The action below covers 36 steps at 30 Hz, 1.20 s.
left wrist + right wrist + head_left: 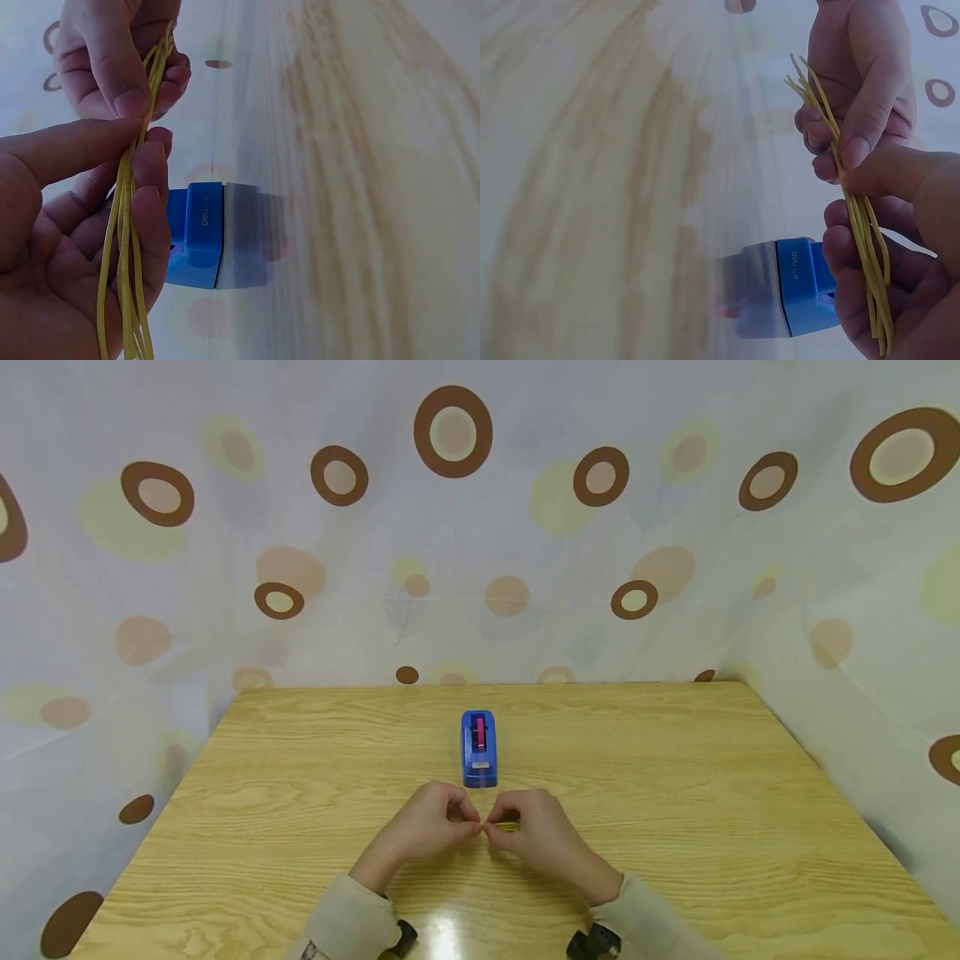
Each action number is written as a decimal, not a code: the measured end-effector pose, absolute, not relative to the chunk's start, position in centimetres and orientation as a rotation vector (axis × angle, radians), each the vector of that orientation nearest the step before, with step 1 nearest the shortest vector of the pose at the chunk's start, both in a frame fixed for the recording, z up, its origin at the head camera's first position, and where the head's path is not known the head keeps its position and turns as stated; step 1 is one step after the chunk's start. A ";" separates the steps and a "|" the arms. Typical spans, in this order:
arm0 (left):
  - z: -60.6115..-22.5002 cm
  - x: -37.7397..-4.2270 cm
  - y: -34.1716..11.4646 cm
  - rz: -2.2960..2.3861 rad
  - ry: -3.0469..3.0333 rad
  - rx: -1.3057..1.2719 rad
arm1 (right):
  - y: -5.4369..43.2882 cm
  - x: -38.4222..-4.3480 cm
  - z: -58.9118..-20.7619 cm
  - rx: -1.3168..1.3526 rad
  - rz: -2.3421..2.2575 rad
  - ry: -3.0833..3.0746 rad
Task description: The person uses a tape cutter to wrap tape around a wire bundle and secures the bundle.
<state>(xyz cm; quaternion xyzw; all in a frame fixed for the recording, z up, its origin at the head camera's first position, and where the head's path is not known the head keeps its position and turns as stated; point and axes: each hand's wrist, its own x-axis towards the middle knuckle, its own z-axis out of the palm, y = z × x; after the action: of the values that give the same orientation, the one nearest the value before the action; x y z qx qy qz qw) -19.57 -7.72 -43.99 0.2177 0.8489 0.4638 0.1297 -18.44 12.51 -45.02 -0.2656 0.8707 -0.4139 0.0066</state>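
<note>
A bundle of thin yellow strands [126, 247] runs through both hands, held lengthwise between them. My left hand [423, 827] pinches it near the middle between thumb and fingers. Close beside, the right hand [538, 833] pinches the same bundle, with the fingertips of both hands almost meeting. Loose strand ends [802, 79] fan out past the far hand in the right wrist view. From above, the fingers hide most of the bundle. Just beyond the hands stands a blue tape dispenser [469, 760] with a pink hub.
The wood-grain table [637, 752] extends to both sides of the hands. A pale curtain with brown and beige circles [453, 432] hangs behind it and along its sides. Black straps [592, 942] sit at both cuffs.
</note>
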 end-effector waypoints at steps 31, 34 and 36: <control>-44.0 -19.5 -8.1 1.371 2.200 0.610 | 12.6 -18.5 -44.8 -0.877 -1.248 2.745; -43.9 -19.5 -8.2 1.346 2.236 0.646 | 12.6 -18.5 -44.7 -0.866 -1.259 2.733; -43.9 -19.5 -8.3 1.328 2.259 0.672 | 12.6 -18.5 -44.7 -0.855 -1.261 2.725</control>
<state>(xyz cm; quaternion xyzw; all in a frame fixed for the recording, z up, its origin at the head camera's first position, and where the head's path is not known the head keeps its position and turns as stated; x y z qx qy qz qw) -19.49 -8.25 -43.94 0.2424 0.8153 0.4793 0.2163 -18.48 12.64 -44.67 -0.2739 0.8728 -0.4039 0.0097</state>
